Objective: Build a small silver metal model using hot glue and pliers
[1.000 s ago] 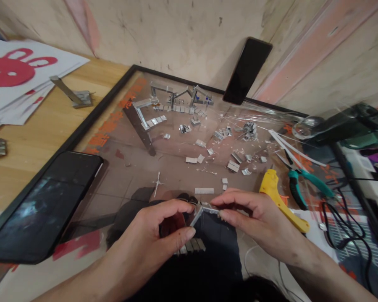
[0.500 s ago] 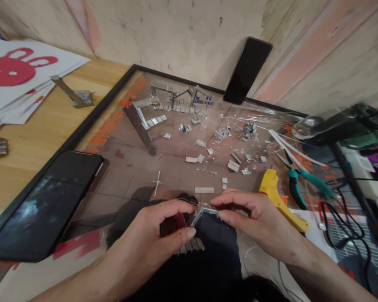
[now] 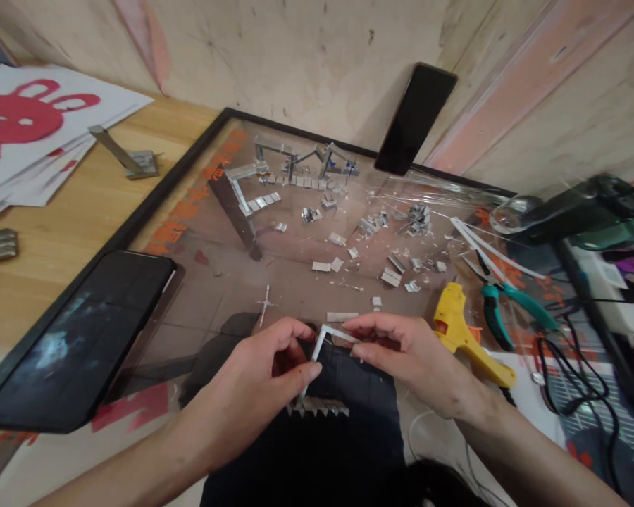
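My left hand (image 3: 253, 384) and my right hand (image 3: 406, 352) meet near the front edge of a glass-topped board (image 3: 227, 282), both pinched on a small silver staple-strip frame (image 3: 320, 377). The frame has an upright strip, a top strip running right, and a toothed bottom strip. My left thumb and fingers grip the upright strip. My right fingertips pinch the top strip. Loose staple pieces (image 3: 370, 246) are scattered over the glass beyond my hands, and a built staple structure (image 3: 296, 169) stands at the far side.
A yellow glue gun (image 3: 465, 331) and teal pliers (image 3: 507, 306) lie right of my right hand. A dark phone (image 3: 74, 338) rests at the left, another phone (image 3: 415, 116) leans on the wall. White paper with a red rabbit (image 3: 26, 134) covers the wooden table's far left.
Both hands have shifted slightly up and left, and the staple frame has been turned so its upright strip and toothed bottom strip now show clearly.
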The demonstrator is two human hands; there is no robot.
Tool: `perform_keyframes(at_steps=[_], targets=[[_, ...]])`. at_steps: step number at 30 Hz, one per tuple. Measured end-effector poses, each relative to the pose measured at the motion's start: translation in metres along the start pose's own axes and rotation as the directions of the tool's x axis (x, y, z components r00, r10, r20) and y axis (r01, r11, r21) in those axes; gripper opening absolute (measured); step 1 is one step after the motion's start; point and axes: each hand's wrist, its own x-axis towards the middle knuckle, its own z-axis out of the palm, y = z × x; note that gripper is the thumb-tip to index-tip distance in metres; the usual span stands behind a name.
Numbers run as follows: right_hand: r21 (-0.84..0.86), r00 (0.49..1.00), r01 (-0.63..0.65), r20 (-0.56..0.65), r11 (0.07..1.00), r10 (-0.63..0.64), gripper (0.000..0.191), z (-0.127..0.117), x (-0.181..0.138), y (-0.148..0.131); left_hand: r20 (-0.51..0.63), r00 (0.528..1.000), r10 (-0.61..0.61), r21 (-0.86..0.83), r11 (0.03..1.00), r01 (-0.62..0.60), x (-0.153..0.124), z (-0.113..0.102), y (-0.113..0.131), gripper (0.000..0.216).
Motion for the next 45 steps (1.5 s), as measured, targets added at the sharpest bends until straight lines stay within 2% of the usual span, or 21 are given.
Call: perform_keyframes(at_steps=[4,7,11,14,18,26,38,45], targets=[[-0.077,0.999,0.048,-0.016,0.996,-0.050,0.024,0.003,0.003,0.006,-0.048,0.998,0.037,0.120,0.992,-0.031,0.002,0.002,-0.003,0.017],[-0.195,0.993,0.095,-0.050,0.976,-0.107,0.023,0.005,0.003,0.006,-0.063,0.996,0.067,0.239,0.970,-0.050,0.002,0.002,-0.002,0.016],[-0.376,0.981,0.137,-0.079,0.916,-0.179,0.023,0.009,0.003,0.003,-0.094,0.975,0.201,0.397,0.906,-0.148,0.003,0.002,-0.005,0.015],[-0.470,0.971,0.167,-0.076,0.867,-0.228,0.023,0.011,0.003,0.005,-0.089,0.959,0.269,0.456,0.867,-0.200,0.004,0.002,-0.010,0.016],[-0.568,0.947,0.213,-0.081,0.795,-0.312,0.022,0.014,0.003,0.011,-0.086,0.954,0.286,0.478,0.852,-0.212,0.004,0.004,-0.013,0.017],[-0.699,0.913,0.235,-0.078,0.675,-0.400,0.023,0.018,0.003,0.017,-0.093,0.950,0.297,0.519,0.829,-0.208,0.004,0.007,-0.014,0.021],[-0.747,0.901,0.229,-0.080,0.625,-0.426,0.023,0.020,0.004,0.017,-0.057,0.949,0.309,0.512,0.825,-0.238,0.004,0.006,-0.012,0.019],[-0.772,0.915,0.209,-0.063,0.600,-0.399,0.025,0.021,0.003,0.016,-0.059,0.949,0.310,0.514,0.824,-0.237,0.003,0.007,-0.011,0.019]])
